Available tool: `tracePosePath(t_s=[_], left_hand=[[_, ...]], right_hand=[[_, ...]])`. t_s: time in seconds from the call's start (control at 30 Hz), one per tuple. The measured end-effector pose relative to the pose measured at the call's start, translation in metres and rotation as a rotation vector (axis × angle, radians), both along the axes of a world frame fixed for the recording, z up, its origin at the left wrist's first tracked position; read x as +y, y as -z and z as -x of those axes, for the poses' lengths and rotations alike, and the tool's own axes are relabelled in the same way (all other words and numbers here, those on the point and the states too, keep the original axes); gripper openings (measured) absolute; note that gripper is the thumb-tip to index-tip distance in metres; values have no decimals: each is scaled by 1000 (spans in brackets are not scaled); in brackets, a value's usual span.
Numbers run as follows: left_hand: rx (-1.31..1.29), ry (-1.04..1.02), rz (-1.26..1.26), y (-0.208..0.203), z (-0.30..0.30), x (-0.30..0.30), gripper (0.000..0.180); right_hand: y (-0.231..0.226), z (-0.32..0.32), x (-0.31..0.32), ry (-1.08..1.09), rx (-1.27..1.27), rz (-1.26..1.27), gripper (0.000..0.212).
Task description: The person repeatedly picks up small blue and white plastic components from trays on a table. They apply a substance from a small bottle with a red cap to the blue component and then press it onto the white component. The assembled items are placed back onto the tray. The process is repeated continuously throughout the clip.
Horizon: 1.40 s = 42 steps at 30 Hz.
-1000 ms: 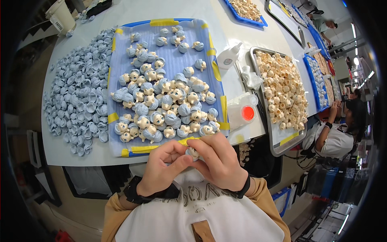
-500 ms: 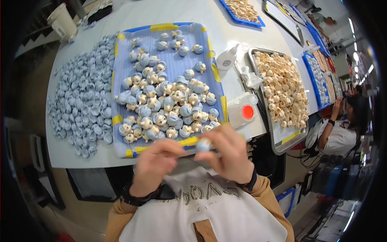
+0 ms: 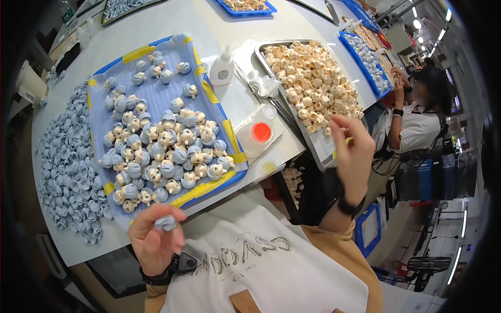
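Note:
My left hand (image 3: 154, 240) is closed on a small light-blue doll hair piece (image 3: 166, 223), held between thumb and fingers just off the near edge of the blue-lined tray (image 3: 209, 62). Assembled doll heads (image 3: 167, 138) with blue hair and cream faces lie in that tray. My right hand (image 3: 354, 156) reaches over the near end of a metal tray (image 3: 315, 151). Its fingers are apart and bent toward the pile of hollow cream doll face pieces (image 3: 313, 78). The fingertips are close to the pile's near edge, and I see nothing held in them.
A heap of loose blue hair pieces (image 3: 68, 177) covers the table's left side. Between the trays are a white squeeze bottle (image 3: 223, 68), a round container with red contents (image 3: 261, 132) and a crumpled white tissue (image 3: 263, 84). At the right sits another person (image 3: 417, 115).
My hands have parted: the right has moved right to the cream pieces and no longer holds the blue-haired piece. A blue hair piece is now in my left hand. The view has turned.

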<state>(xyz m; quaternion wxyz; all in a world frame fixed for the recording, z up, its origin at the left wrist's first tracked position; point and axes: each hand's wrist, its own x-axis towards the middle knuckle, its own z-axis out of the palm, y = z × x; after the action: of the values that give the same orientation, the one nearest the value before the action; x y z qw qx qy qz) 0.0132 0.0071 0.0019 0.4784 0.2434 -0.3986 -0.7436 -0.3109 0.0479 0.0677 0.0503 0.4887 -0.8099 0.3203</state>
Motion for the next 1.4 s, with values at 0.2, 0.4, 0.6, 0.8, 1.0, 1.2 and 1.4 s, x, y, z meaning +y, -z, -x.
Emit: tracePosePath(t_s=[0.2, 0.4, 0.6, 0.8, 1.0, 1.2, 1.4], left_hand=[[-107, 312, 29, -10, 3, -1, 31], [-125, 538, 31, -16, 6, -8, 30], [-152, 661, -78, -13, 22, -7, 29], [138, 598, -182, -2, 24, -4, 29], [59, 404, -215, 4, 25, -5, 24], [81, 397, -214, 2, 27, -7, 20], [118, 368, -184, 2, 29, -5, 21]], right_hand=[[44, 68, 17, -61, 71, -437, 16], [23, 26, 15, -152, -12, -238, 13], [12, -89, -7, -1216, -366, 279, 18], [27, -116, -20, -1113, -113, 393, 28], [36, -111, -18, -1078, -221, 305, 32], [30, -107, -19, -1088, -307, 204, 37], [29, -105, -19, -1092, -494, 131, 43]])
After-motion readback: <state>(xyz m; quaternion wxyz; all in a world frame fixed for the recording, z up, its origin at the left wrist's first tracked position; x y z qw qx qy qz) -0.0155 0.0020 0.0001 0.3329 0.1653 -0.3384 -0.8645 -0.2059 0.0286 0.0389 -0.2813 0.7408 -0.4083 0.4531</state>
